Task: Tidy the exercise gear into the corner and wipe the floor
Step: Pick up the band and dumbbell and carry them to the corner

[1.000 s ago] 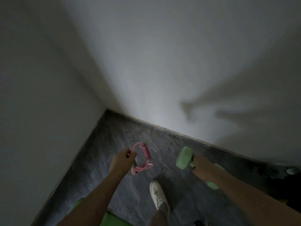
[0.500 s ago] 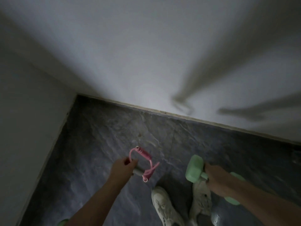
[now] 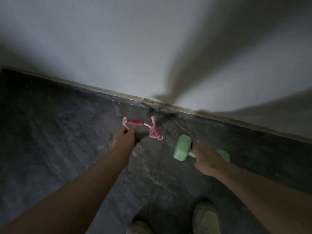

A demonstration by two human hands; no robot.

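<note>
My left hand [image 3: 124, 139] grips a pink resistance band [image 3: 136, 122] by one of its handles; the other foam handle and the pink tubing stick out above and to the right of my fist. My right hand [image 3: 205, 157] is curled round the bar of a pale green dumbbell [image 3: 182, 148]; one green head shows left of my fist, the other peeks out behind my wrist. Both items hang above the dark grey floor [image 3: 50, 141], close to the foot of the wall. The frame is dim and motion-blurred.
A white wall [image 3: 135, 48] meets the floor along a pale skirting line [image 3: 219, 117] running down to the right. My two light shoes [image 3: 206, 218] stand at the bottom edge. Arm shadows fall across the wall at right.
I have come closer to the wall and the view has swung right, so the left wall and corner have left the frame. Both arms reach further forward, still holding the band and dumbbell.
</note>
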